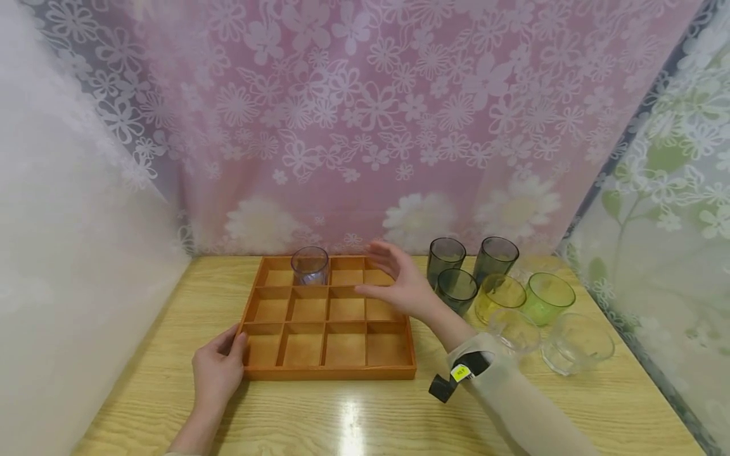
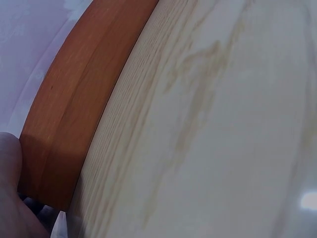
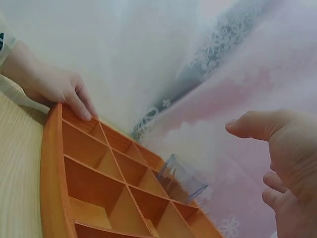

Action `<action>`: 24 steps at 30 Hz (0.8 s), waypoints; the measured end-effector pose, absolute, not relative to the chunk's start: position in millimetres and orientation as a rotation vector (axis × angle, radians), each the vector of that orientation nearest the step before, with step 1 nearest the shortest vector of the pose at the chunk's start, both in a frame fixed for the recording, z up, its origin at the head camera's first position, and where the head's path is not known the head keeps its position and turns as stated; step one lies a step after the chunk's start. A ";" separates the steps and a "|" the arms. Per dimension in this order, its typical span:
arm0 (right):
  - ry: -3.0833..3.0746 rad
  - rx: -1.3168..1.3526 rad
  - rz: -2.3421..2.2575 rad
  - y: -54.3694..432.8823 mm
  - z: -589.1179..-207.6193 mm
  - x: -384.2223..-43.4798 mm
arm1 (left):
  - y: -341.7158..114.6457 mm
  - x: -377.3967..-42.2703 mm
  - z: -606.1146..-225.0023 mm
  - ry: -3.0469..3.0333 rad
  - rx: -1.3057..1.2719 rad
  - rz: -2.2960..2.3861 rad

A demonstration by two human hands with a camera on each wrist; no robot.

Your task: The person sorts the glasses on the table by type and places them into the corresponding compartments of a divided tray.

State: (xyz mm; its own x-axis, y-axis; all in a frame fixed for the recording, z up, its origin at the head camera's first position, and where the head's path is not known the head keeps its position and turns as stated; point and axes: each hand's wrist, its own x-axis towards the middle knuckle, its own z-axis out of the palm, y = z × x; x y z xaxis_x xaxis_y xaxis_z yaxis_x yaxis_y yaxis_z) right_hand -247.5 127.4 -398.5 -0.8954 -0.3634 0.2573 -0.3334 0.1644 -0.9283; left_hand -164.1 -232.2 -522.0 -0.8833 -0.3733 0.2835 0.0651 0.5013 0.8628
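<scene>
A wooden tray, divided into several square compartments, lies on the table. My left hand grips its left edge near the front corner, with the thumb over the rim; the right wrist view shows that thumb inside a compartment. A pale bluish-purple drinking glass stands upright in the back row, second compartment from the left. Above the tray's right side hovers my right hand, thumb and fingers spread apart and holding nothing. In the left wrist view only part of the left hand shows beside the tray wall.
Right of the tray stand several glasses: dark grey ones, a yellow one, a green one and clear ones. The right forearm passes close to them. Floral curtains hang behind the wood-grained table.
</scene>
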 end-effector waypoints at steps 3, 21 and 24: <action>2.400 -0.760 -1.883 135.3 -394.8 -237.4 | -232.9 -164.0 -524.0 -2.309 0.258 -1.342; 2.452 -0.883 -1.993 182.6 -379.9 -192.8 | -231.0 -164.6 -521.9 -2.315 0.281 -1.369; 2.468 -0.872 -2.009 191.0 -379.8 -185.9 | -230.7 -164.5 -521.3 -2.312 0.280 -1.377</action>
State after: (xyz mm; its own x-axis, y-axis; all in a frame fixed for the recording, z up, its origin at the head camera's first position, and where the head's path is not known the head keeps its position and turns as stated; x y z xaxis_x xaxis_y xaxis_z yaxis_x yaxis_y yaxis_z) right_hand -185.9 191.0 -379.8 -0.8489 -0.2972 0.4372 -0.4884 0.1246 -0.8637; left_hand -164.5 -230.7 -521.3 -0.8862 -0.3834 0.2603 0.0463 0.4856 0.8729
